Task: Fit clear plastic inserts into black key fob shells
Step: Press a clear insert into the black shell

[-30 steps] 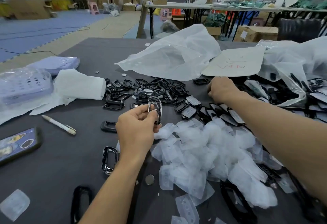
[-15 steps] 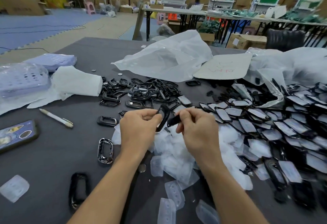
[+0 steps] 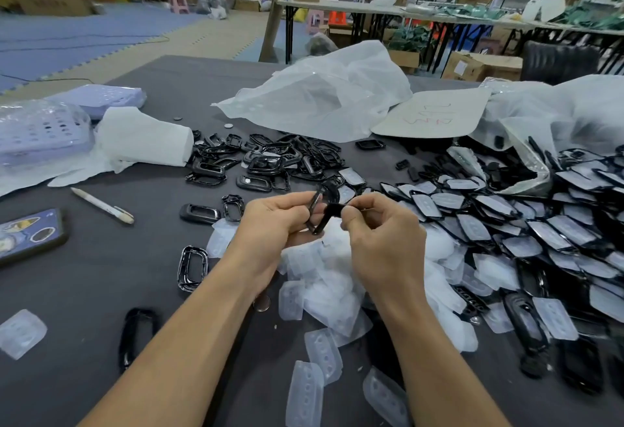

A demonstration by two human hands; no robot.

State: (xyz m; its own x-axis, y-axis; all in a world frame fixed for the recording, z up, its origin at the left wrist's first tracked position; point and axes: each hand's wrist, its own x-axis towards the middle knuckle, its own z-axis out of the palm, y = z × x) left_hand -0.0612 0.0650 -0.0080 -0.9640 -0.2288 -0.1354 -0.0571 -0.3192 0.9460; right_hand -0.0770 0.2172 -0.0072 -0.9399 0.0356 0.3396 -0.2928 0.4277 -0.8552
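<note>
My left hand (image 3: 271, 220) grips a black key fob frame (image 3: 315, 220) held on edge above the table. My right hand (image 3: 381, 237) pinches a second small black piece (image 3: 332, 209) against that frame. Both hands meet over a heap of clear plastic inserts (image 3: 331, 288). Behind the hands lies a pile of empty black shells (image 3: 266, 161). To the right spreads a large spread of black shells with clear inserts in them (image 3: 526, 224). Whether an insert sits inside the held frame cannot be told.
A phone (image 3: 28, 234) and a pen (image 3: 101, 205) lie at the left, behind them a white tissue wad (image 3: 145, 138) and lilac trays (image 3: 37, 133). Crumpled plastic bags (image 3: 324, 92) and a cardboard sheet (image 3: 432, 112) lie at the back. Loose frames (image 3: 192, 268) sit near my left forearm.
My right hand came back from the far right pile with a black piece and joined my left hand. The left hand has lowered slightly and holds its frame throughout.
</note>
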